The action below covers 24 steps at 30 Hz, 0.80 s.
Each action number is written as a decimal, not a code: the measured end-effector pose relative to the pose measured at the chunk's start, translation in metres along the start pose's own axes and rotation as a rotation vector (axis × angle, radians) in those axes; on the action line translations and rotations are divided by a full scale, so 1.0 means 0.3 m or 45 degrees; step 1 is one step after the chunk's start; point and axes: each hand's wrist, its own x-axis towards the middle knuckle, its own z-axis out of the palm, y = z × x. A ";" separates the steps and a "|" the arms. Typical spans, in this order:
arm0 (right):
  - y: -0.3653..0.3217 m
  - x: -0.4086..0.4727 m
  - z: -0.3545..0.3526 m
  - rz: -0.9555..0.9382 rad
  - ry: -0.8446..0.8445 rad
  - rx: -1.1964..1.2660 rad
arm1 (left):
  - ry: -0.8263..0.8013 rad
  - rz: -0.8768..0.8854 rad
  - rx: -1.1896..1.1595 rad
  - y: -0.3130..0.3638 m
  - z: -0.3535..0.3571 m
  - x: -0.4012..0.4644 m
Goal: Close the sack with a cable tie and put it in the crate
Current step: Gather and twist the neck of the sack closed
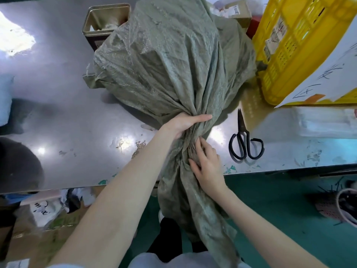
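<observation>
A full grey-green woven sack (pixel 170 60) lies on the steel table (pixel 63 105), its gathered neck pointing toward me and its loose mouth hanging over the table's near edge. My left hand (pixel 185 123) grips the bunched neck from the left, thumb across the top. Just below that grip, my right hand (pixel 207 163) rests on the neck with fingers spread and fingertips pressing into the folds. A yellow slatted crate (pixel 289 49) stands tilted at the back right. I see no cable tie on the neck.
Black scissors (pixel 244 140) lie on the table right of the neck. A metal tin (pixel 105 20) stands behind the sack on the left. White paper with handwriting (pixel 328 70) leans on the crate. Cardboard boxes (pixel 234 9) sit behind the sack. Below the table is green floor.
</observation>
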 end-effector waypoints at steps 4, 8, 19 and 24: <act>-0.003 0.025 0.012 -0.052 -0.157 -0.098 | 0.153 0.008 0.274 0.006 -0.009 0.023; -0.025 0.047 -0.002 -0.012 -0.263 -0.052 | 0.233 0.045 0.347 0.014 -0.042 0.044; -0.026 0.050 -0.040 0.613 -0.348 0.734 | 0.149 -0.169 -0.485 0.072 -0.079 0.065; -0.026 0.132 -0.005 0.621 -0.437 1.092 | 0.098 -0.188 -0.913 0.116 -0.078 0.034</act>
